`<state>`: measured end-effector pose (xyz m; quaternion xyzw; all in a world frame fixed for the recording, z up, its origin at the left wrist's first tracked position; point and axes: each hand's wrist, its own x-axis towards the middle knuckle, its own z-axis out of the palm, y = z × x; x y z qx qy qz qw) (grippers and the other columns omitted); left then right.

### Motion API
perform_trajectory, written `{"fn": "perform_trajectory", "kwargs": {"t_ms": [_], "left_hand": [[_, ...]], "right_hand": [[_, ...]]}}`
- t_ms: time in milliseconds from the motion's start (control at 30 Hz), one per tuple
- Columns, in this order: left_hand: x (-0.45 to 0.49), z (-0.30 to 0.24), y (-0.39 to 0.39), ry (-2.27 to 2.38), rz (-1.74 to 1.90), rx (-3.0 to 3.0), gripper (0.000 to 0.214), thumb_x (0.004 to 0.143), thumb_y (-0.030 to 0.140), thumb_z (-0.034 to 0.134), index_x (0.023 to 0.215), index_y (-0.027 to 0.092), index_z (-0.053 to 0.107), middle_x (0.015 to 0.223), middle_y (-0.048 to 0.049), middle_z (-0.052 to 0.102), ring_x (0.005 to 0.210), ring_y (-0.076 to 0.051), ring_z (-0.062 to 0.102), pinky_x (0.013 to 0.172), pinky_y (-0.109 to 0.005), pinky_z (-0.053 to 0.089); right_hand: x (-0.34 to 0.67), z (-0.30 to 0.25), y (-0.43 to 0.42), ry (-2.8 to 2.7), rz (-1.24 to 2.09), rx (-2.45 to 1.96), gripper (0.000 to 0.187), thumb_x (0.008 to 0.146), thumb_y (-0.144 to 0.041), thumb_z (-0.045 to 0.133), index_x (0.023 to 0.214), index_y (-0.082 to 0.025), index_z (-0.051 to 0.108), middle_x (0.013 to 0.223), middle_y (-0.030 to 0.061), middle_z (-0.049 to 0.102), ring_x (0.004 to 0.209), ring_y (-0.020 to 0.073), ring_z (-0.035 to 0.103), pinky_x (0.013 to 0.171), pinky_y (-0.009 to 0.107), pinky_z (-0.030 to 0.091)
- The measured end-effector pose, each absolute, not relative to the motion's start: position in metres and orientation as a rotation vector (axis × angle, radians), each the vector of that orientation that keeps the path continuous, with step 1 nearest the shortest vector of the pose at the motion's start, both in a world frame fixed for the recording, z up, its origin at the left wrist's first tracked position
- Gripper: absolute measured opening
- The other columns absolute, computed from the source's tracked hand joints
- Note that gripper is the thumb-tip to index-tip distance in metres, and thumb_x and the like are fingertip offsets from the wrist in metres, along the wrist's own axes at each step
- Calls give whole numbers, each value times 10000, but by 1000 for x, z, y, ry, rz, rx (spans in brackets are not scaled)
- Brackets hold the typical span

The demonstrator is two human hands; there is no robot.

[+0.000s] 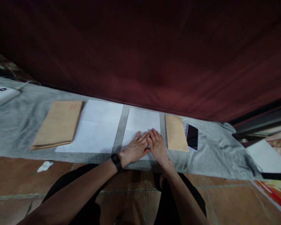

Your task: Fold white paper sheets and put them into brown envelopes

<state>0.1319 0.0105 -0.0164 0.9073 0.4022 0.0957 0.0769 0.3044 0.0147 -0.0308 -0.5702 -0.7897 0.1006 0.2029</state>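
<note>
- Lying flat on the grey cloth (pixel 215 151), the smaller white sheet (pixel 144 118) sits directly in front of the person, its lower part beneath both hands.
- Left hand (pixel 136 146): palm down on the sheet, fingers somewhat spread and angled toward the other hand; a dark wristband (pixel 116 162) is on this wrist.
- Right hand (pixel 157 145): palm down, fingers extended and closer together, meeting the left at the fingertips. Neither hand visibly pinches anything; whether something lies beneath the palms cannot be told.
- Risk, sheet: the cloth is soft and shows wrinkles, so uneven pressure could skew or crease the paper. Its lower edge lies near the cloth's front edge; a pull toward the body could carry it over.
- Left of it, a gap apart: the larger white paper (pixel 100 125), its left side partly covered by a brown paper stack (pixel 58 123). Risk: dragging either could shift the other.
- Right of it: a small brown envelope (pixel 176 132), with a phone (pixel 193 137) at its far side; contact or overlap cannot be told. Risk: a careless sweep of the right hand could push both.
- Outer area: a white device (pixel 4 95) at far left, a dark red curtain (pixel 140 62) behind, tiled floor (pixel 224 200) below.
</note>
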Motion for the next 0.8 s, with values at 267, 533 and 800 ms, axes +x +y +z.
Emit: {"fn": "perform_trajectory", "kwargs": {"t_ms": [267, 533, 800], "left_hand": [[103, 7, -9, 1007, 87, 2681, 836, 924, 629, 506, 1582, 169, 273, 1658, -166, 270, 1564, -271, 156, 1253, -574, 61], [93, 16, -14, 1002, 107, 2604, 681, 855, 226, 563, 1519, 210, 413, 1621, -82, 388, 1539, -197, 253, 1279, -469, 98], [76, 26, -7, 1014, 157, 2553, 584, 850, 106, 527, 1419, 232, 565, 1528, -59, 527, 1441, -182, 447, 1237, -388, 290]], "right_hand": [[320, -25, 10, -2315, 270, -1537, 497, 1056, -342, 417, 1529, -191, 438, 1614, 112, 386, 1512, 246, 318, 1227, 474, 310], [330, -23, 11, -2323, 303, -1471, 512, 1012, -284, 507, 1513, -196, 458, 1595, 114, 419, 1494, 258, 354, 1220, 492, 336], [339, -19, 13, -2272, 445, -1405, 524, 971, -132, 459, 1490, -200, 492, 1563, 107, 468, 1478, 228, 386, 1218, 492, 359]]}}
